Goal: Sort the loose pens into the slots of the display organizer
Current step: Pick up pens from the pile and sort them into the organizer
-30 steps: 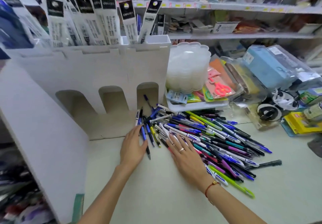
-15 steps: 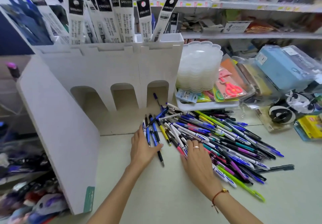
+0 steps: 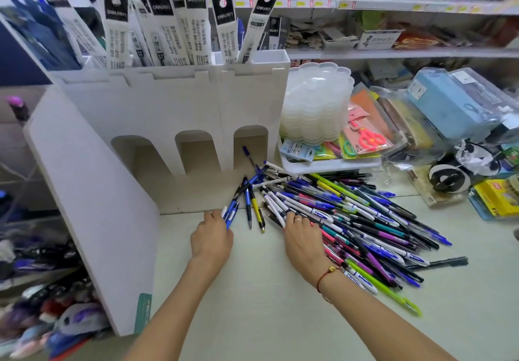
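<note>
Currently, at centre frame, my left hand [image 3: 212,238] grips a few blue pens [image 3: 230,214] at the counter [image 3: 266,304] edge of the white display organizer [image 3: 168,113]. My right hand [image 3: 302,237] lies flat, fingers straight, on the near end of the loose pen pile [image 3: 351,220] spreading toward the lower right. One blue pen [image 3: 248,154] pokes into the organizer's rightmost arched slot.

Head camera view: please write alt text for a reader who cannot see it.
A left hand grips blue pens beside a pile of loose pens on a table; the right hand rests on the pile. A white display organizer with three arched slots stands behind.
</note>
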Demonstrator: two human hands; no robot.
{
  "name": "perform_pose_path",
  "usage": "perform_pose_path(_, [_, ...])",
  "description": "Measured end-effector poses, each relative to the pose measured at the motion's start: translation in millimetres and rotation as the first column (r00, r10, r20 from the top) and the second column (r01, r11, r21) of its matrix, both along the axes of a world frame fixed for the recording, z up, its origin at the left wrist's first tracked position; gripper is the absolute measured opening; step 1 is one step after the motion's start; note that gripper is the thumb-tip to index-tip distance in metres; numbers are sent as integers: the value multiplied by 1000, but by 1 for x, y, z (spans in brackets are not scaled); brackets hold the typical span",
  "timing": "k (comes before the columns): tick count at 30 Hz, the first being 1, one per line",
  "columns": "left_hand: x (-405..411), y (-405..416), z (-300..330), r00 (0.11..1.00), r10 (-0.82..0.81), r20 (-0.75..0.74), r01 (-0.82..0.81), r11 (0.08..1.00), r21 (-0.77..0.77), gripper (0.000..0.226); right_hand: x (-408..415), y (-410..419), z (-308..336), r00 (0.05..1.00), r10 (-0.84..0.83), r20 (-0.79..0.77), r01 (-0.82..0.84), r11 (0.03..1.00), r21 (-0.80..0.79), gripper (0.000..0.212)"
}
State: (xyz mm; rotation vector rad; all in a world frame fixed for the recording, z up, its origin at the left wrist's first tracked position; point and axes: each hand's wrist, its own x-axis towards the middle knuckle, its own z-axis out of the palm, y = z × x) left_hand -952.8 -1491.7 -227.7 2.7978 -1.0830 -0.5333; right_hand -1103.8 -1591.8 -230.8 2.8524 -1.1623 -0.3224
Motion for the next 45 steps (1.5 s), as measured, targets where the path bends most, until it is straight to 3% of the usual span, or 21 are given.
perform_pose_path(4, [7, 3, 5, 999, -43, 2, 42, 985, 166, 34, -6, -10, 12, 997, -49, 59, 36, 979, 203, 27])
perform_pose_path(9, [12, 14, 10, 970, 72, -232, -26, 981, 193, 30, -11, -23, 23, 919, -272, 285, 94, 853, 513, 12])
perform_pose_path(12, [13, 21, 9, 893, 185, -410, -133, 979, 153, 23, -10, -25, 39, 782, -453, 428, 72, 748, 659, 11])
perform_pose_path(14, [11, 23, 8, 740, 272, -615, -311, 949, 45, 19, -8, -26, 53, 633, -614, 473, 51, 642, 765, 9])
perform_pose_path(17, [10, 23, 18, 560, 261, -787, -497, 865, -66, 25, -2, -27, 69, 333, -892, 305, -43, 308, 950, 15])
perform_pose_path(19, [8, 24, 28, 465, 220, -858, -583, 805, -110, 20, 4, -25, 73, 206, -972, 111, -134, 84, 987, 19])
perform_pose_path(22, [0, 30, 50, 302, 128, -945, -637, 765, -100, 7, 12, -18, 73, 152, -986, -61, -240, -97, 966, 17])
perform_pose_path(26, [-6, 41, 55, 150, 129, -980, -679, 734, -7, 19, 21, -2, 73, 154, -970, -187, -277, -224, 935, 17])
perform_pose_path(31, [-11, 66, 71, -24, -30, -999, -719, 695, -4, 12, 24, 20, 71, 267, -937, -224, -236, -289, 928, 11])
perform_pose_path(36, [-15, 83, 98, -73, -164, -984, -715, 697, -63, 13, 36, 29, 78, 288, -939, -186, -392, -293, 872, 13])
perform_pose_path(41, [-9, 100, 121, 59, -118, -991, -613, 779, -129, 10, 49, 42, 107, 247, -969, -2, -500, -129, 857, 19])
perform_pose_path(45, [-1, 117, 139, 123, -120, -985, -472, 866, -165, 13, 56, 56, 135, 287, -931, 228, -354, 118, 928, 33])
